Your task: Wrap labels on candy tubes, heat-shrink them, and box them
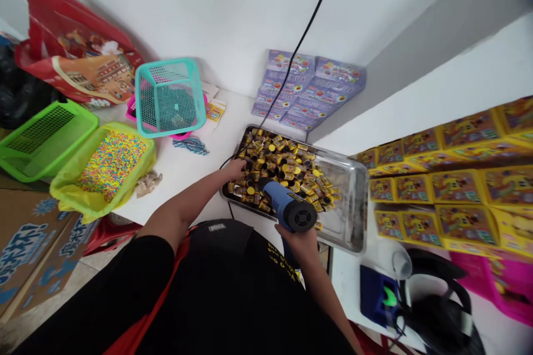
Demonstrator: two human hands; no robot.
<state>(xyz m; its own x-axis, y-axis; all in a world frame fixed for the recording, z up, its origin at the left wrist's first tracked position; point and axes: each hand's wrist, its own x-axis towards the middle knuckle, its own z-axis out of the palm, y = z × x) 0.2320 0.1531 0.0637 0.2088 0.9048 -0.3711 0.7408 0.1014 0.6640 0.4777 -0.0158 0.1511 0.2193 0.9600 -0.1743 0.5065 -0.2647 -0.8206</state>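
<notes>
My right hand (300, 241) is wrapped round the handle of a blue heat gun (283, 199) with a black rear cap. Its nozzle points at the near side of a metal tray (353, 205). Inside lies a heap of small yellow-and-brown wrapped containers (283, 163), some with yellow caps, others with dark ends. At the tray's left end, my left hand (236, 169) reaches into the heap with its fingers curled together. Whatever those fingers pinch is too small to make out.
Purple boxes (308, 89) are stacked behind the tray, and rows of yellow boxes (449, 186) stand right. A black cord (308, 28) hangs across the tray's left side. Leftward are a turquoise basket (170, 97) and a yellow-lined basket of colourful pellets (110, 163). A black appliance (441, 299) sits right.
</notes>
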